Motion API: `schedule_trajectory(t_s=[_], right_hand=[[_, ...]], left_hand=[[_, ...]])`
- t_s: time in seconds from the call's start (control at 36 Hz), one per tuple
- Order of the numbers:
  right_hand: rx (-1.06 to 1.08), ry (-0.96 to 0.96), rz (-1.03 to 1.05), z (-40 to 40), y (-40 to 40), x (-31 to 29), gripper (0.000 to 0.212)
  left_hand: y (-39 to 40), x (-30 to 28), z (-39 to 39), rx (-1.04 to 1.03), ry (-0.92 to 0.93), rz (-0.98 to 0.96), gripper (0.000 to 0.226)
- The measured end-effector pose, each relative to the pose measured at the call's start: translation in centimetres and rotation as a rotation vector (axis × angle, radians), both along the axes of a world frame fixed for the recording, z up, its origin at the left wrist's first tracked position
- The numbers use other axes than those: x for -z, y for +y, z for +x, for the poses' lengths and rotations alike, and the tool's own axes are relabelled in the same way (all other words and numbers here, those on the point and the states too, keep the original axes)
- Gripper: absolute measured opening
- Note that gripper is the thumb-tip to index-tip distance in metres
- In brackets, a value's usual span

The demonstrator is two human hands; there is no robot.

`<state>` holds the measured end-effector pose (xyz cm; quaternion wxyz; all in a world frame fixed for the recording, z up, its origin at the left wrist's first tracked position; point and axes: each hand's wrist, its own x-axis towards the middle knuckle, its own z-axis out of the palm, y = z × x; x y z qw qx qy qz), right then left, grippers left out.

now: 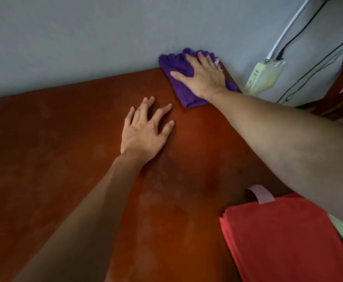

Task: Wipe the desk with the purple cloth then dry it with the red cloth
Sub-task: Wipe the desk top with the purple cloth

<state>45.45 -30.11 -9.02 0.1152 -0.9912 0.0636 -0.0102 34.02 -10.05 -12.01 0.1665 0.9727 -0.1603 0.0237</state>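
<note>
Purple cloth crumpled under flat right hand.

Overall light: dim, soft and even, with a cool cast on the grey wall.
Shadows: diffuse, darkest beneath the right forearm and along the left forearm.
Sheen: a faint, patchy, pale sheen on the desk; no hard glare.
Sharpness: soft throughout; fine texture smeared.
Distortion: wide-angle bending, with the desk's far edge curved and tilted.
Edges: cables at upper right slightly blurred.
</note>
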Motion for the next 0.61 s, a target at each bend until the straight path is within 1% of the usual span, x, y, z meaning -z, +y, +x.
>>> schedule_trajectory(t_s=[0.17,0.31,0.44,0.53,0.61], right_hand=[[-0.013,0.000,-0.006,-3.5,-1.6,-0.2,0.091],[-0.035,-0.008,0.007,-9.0,-4.3,0.0,0.089],[-0.029,-0.032,0.027,-16.9,-8.0,0.8,0.087],[-0.032,-0.126,-0.015,-21.9,-9.4,1.9,0.092],[-0.069,-0.207,-0.042,-25.0,-10.0,2.6,0.087]], left_hand=[[-0.2,-0.7,0.3,0.007,0.078,0.008,0.051],[-0.4,-1.1,-0.4,-0.034,0.123,0.032,0.051],[-0.3,-2.3,-3.7,-0.055,0.168,0.170,0.053],[0.5,-2.7,-6.2,-0.054,0.204,0.190,0.057],[1.2,-3.3,-8.0,-0.054,0.280,0.213,0.068]])
